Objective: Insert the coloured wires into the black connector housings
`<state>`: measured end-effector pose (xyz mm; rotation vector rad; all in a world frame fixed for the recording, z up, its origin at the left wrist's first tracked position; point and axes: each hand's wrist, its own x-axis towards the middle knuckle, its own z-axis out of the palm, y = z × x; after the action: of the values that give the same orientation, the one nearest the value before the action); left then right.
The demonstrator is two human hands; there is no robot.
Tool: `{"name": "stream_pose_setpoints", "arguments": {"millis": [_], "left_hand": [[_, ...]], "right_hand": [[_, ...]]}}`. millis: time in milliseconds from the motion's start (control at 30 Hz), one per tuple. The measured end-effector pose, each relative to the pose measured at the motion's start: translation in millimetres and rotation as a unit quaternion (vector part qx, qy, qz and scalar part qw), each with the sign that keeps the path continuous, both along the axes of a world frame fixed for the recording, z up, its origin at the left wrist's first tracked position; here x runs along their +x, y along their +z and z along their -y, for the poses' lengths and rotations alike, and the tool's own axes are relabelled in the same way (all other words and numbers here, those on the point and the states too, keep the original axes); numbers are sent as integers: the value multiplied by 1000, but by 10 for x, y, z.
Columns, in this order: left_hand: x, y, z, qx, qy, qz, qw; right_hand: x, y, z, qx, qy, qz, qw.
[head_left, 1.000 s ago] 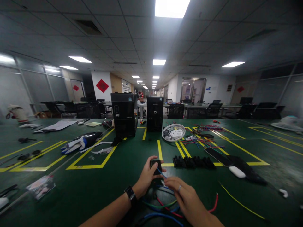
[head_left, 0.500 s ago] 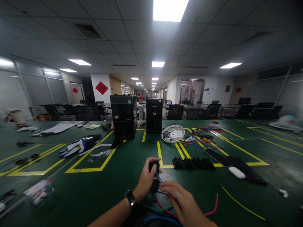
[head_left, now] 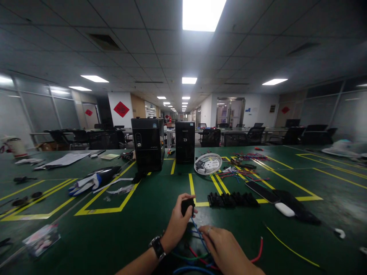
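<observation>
My left hand (head_left: pixel 181 212) is closed round a small black block (head_left: pixel 187 207), its thumb pressed on the near face. From the lower side of this block a blue wire (head_left: pixel 197 229) runs down toward me. My right hand (head_left: pixel 219 244), with a ring on one finger, is closed on the blue wire just below the block; its fingertips are partly hidden. Under my hands lie a green wire (head_left: pixel 192 258), a red wire (head_left: pixel 259 250) and more blue cable (head_left: pixel 193 268).
A row of black connector-like parts (head_left: pixel 233 199) lies ahead to the right. Beyond it stand a white basket (head_left: pixel 208 164) and two black computer towers (head_left: pixel 147 145). At right are a phone (head_left: pixel 262 191), a white case (head_left: pixel 284 209) and a yellow wire (head_left: pixel 289 244). Gloves (head_left: pixel 86 184) lie left.
My right hand has moved slightly right and down, away from the block, and its fingers are closer together. The left hand has turned the black block so more of it shows.
</observation>
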<state>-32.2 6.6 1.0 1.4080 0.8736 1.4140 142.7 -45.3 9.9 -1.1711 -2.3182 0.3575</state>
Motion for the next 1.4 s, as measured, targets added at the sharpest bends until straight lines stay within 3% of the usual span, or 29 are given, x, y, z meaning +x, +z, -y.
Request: {"name": "stream_pose_setpoints", "arguments": {"millis": [167,233,367,433,500,600,667,800,933,1000,1100,1233,1400], "left_hand": [[55,37,48,-8,-2,5,1000],[82,31,73,0,-2,-1,1000],[96,37,121,11,-27,22,999],[83,70,134,14,-10,29,999],[88,133,147,34,20,16,999],[192,289,172,84,48,0,995],[317,427,156,121,64,4,991],[413,748,-134,130,121,75,981],[35,945,-705,59,242,232,940],[-199,884,-914,-22,197,185,962],[-385,600,-984,-124,129,65,982],[-322,217,-885,-159,99,-38,982],[-227,35,-942,-163,85,-126,975]], "right_hand": [[-57,72,53,-24,4,-63,998],[-94,73,60,-89,26,-125,988],[-151,64,44,-265,22,-221,938],[-128,134,43,-234,-3,-226,945],[-60,276,59,-154,-24,-210,965],[64,516,96,-75,-45,-177,980],[105,585,106,-40,-50,-179,982],[46,392,75,-14,-73,-178,981],[-23,156,35,-51,-71,-76,993],[-8,149,16,-41,-74,-40,996],[68,178,-29,-17,-91,-16,996],[172,128,-85,-4,-91,24,996],[291,232,-125,27,-31,96,995]]}}
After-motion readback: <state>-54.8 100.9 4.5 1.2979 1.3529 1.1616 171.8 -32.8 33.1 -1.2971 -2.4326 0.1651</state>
